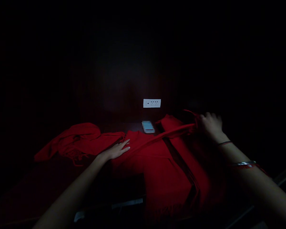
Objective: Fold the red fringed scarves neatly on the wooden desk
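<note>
A red shawl (pixel 154 165) lies spread over a dark surface in front of me, its lower part hanging toward me. My left hand (pixel 118 150) rests on its left side, fingers stretched out and lying on the fabric. Out to the right, my right hand (pixel 211 124) is closed on a corner of the cloth, and a narrow raised fold stretches from there back toward my left hand. Motion blurs the right fingertips slightly. On the left lies a crumpled red cloth with fringe (pixel 79 136); whether it is joined to the spread piece I cannot tell.
Behind the cloth lies a phone-like flat object (pixel 148 127), its face blurred out. A white socket plate (pixel 152 103) is on the dark wall above it. Pale strips (pixel 127 203) show below the surface's front edge. The surroundings are very dark.
</note>
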